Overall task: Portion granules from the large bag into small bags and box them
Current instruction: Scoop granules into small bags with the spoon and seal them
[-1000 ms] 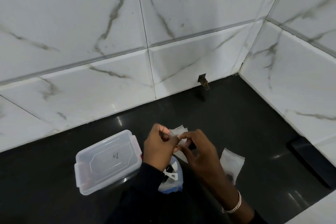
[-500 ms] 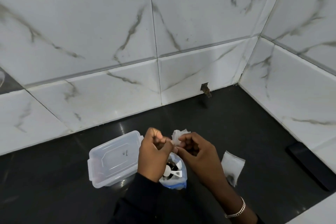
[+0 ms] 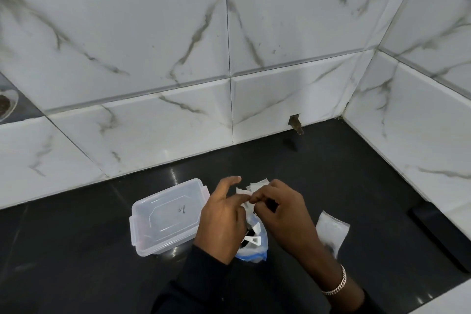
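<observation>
**Two hands, one box, and small bags**

You have two hands over the black counter (image 3: pixel 331 173). Your right hand (image 3: pixel 283 214) pinches thin clear bags (image 3: pixel 258 183) between thumb and fingertip. The other fingers curl in. Your left hand (image 3: pixel 221 219) has its fingers loosely spread, with one finger reaching up beside the bags. You cannot tell if it touches them.

The held bags show at least two flaps, but they are too thin to count. They stick up and away from you, toward the wall (image 3: pixel 178 33).

One more small bag (image 3: pixel 331 229) lies flat on the counter, just right of your right hand. Its long side runs from you toward the wall, and dark granules sit at its near end.

One big bag (image 3: pixel 254 250) with a blue edge sits under your hands. Your hands hide most of it. A white plastic piece (image 3: pixel 252 239) shows inside.

One clear box (image 3: pixel 165 214) sits just left of your left hand with its lid on. Its long side runs left to right, a bit slanted.

A dark block (image 3: pixel 438 237) lies far right. A dish (image 3: pixel 6 106) peeks in at the far left.
</observation>
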Demonstrator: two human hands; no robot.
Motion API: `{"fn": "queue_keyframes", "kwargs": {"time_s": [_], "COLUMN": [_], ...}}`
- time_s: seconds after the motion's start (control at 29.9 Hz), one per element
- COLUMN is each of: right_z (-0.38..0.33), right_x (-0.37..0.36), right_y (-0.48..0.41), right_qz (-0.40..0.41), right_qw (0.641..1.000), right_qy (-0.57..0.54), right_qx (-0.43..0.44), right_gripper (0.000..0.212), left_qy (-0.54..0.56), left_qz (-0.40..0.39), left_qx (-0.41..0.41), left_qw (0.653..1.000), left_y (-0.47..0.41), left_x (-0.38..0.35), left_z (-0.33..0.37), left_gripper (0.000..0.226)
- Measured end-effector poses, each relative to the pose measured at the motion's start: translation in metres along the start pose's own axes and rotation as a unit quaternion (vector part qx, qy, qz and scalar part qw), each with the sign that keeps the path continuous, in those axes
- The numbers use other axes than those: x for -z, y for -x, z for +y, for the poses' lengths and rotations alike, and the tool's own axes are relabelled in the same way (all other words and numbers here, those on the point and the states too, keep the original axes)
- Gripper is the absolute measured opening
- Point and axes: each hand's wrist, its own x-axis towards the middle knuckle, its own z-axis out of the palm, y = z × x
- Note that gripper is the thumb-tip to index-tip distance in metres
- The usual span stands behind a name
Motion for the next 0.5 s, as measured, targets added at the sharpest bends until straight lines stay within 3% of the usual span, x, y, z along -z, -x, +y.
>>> {"fn": "queue_keyframes", "kwargs": {"time_s": [0.1, 0.23, 0.3, 0.37, 0.43, 0.5], "right_z": [-0.003, -0.003, 0.01, 0.029, 0.045, 0.055], "right_x": [-0.001, 0.004, 0.002, -0.008, -0.024, -0.038], "right_y": [-0.007, -0.015, -0.016, -0.012, -0.002, 0.005], "right_qz": [-0.016, -0.041, -0.072, -0.155, -0.245, -0.283], "right_qw": [0.999, 0.997, 0.997, 0.982, 0.942, 0.919], "right_qy": [0.029, -0.049, -0.027, 0.087, 0.198, 0.237], "right_qx": [0.007, 0.032, 0.007, -0.056, -0.117, -0.141], "right_gripper": [0.017, 0.02, 0.014, 0.007, 0.021, 0.031], "left_qy": [-0.011, -0.016, -0.007, 0.001, 0.002, -0.01], "left_qz": [0.01, 0.006, -0.013, -0.078, -0.182, -0.286], "left_qx": [-0.001, 0.015, 0.028, 0.03, 0.012, -0.008], "left_qw": [1.0, 1.0, 1.0, 0.996, 0.983, 0.958], "left_y": [-0.005, -0.009, -0.009, -0.003, 0.01, 0.025], "left_x": [0.007, 0.03, 0.042, 0.052, 0.053, 0.043], "left_z": [0.0, -0.011, -0.024, -0.038, -0.047, -0.049], "left_gripper": [0.034, 0.031, 0.03, 0.029, 0.029, 0.025]}}
